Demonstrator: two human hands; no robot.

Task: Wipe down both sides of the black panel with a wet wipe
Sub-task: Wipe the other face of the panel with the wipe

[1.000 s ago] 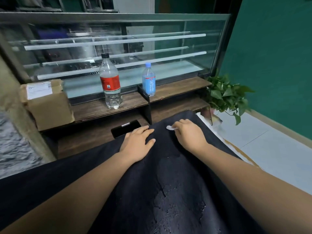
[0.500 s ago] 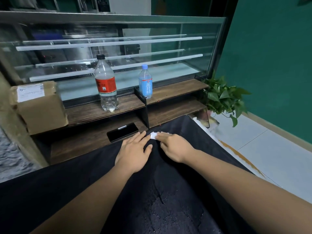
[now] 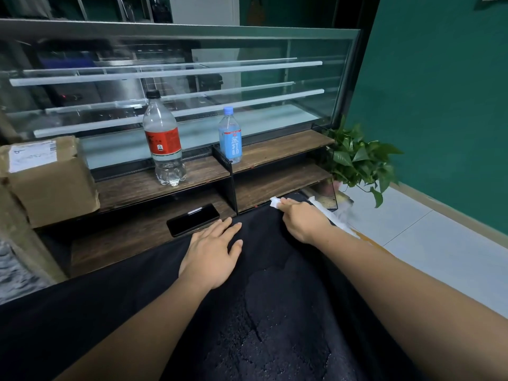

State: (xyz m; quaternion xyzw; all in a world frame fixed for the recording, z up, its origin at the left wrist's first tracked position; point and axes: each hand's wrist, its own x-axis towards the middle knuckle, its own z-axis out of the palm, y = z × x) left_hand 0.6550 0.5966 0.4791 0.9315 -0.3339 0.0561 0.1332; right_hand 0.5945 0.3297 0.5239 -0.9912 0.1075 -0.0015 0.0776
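The black panel (image 3: 275, 312) lies flat in front of me, filling the lower half of the view, with a darker wet patch down its middle. My left hand (image 3: 213, 253) rests flat on it near the far edge, fingers straight. My right hand (image 3: 301, 220) presses a small white wet wipe (image 3: 275, 202) against the panel's far right corner, fingers curled over it. Only a bit of the wipe shows past the fingertips.
A black phone (image 3: 192, 220) lies on the lower wooden shelf (image 3: 123, 237) just beyond my left hand. Two bottles (image 3: 163, 141) (image 3: 230, 136) stand on the upper shelf, a cardboard box (image 3: 49, 180) at left. A potted plant (image 3: 357, 158) is on the right.
My right hand has slid the wipe to the right along the panel's far edge, away from my left hand. My left hand has stayed in place.
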